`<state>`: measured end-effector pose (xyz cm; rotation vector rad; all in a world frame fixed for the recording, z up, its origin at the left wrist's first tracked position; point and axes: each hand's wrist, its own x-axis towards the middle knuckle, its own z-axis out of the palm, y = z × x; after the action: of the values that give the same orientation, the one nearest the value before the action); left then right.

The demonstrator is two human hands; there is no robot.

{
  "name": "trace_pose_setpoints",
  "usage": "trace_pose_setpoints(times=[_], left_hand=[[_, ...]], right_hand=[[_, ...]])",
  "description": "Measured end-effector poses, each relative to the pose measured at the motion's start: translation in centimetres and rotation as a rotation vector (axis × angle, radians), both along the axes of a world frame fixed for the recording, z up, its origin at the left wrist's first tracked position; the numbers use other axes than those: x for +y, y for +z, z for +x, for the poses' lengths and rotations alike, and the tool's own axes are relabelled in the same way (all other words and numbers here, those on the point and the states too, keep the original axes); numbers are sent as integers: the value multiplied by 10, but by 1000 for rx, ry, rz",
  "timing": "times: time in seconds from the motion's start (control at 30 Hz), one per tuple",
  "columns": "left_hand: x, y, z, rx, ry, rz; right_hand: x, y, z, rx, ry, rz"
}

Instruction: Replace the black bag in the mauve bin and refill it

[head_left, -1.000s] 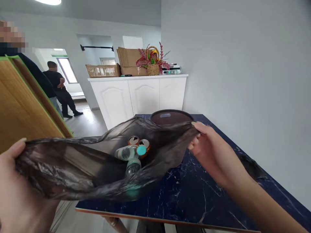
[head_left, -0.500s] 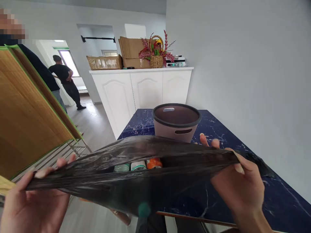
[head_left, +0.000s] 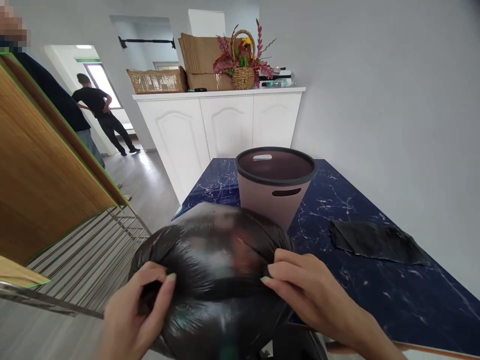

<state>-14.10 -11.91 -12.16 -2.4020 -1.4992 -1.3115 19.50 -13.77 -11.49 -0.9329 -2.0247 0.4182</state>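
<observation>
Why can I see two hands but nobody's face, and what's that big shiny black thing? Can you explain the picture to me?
There's no robot here, just a person's own bare hands. The camera is worn on that person's head and looks forward and down, so you see roughly what they see. Their left hand and right hand each grip a side of the shiny thing, a puffed-out black plastic bag. Dim shapes show through it, but too faintly to name. Behind it, a pinkish bin with a dark rim stands on a dark blue table with white streaks. To the right on the table lies a flat piece of black plastic.
</observation>
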Motion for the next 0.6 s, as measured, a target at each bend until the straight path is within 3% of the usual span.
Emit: trace_pose_setpoints(times=[0.1,0.3,0.6], left_hand=[[9,-1,11,100,-95,49],[20,-13,14,186,-105,-29],[32,-31,12,242,-70,-185]], right_hand=[[6,-9,-9,-136,-49,47],[13,-28,-12,-179,-136,53],[24,-57,-13,-299,-146,-11]])
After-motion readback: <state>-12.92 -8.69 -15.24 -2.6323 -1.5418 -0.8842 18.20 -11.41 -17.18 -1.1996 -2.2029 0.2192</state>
